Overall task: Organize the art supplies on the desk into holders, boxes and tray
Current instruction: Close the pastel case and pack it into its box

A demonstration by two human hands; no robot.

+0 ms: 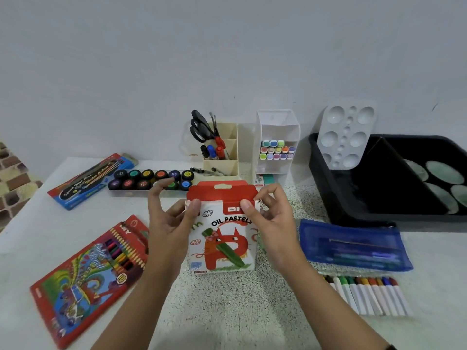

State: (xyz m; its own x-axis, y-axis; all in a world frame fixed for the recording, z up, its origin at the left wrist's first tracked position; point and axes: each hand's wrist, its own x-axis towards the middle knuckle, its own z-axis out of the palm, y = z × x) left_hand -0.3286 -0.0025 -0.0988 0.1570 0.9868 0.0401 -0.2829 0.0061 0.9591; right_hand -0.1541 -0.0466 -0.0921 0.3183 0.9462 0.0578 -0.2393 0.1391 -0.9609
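At upper centre, the cream holder (228,168) keeps scissors (199,127) and markers. The white organizer (278,117) beside it holds pastel-capped pens (276,150). At right, a palette (346,137) leans in the black tray (379,188). My left hand (169,223) and right hand (273,218) pinch the top corners of the oil pastels box (222,238) at frame centre, thumbs in front. The box is white with a red cat, its red flap raised.

The oil pastels box (222,238) I hold is printed card with a light sheen, its top flap (222,194) plain red card. Left of it, the coloured pencil pack (88,276) is glossy card. Right of it, the blue pouch (353,245) is see-through plastic; farther right of it, the black tray (326,183) is smooth plastic. Under the box, the desk (227,311) looks speckled, matt and grainy.
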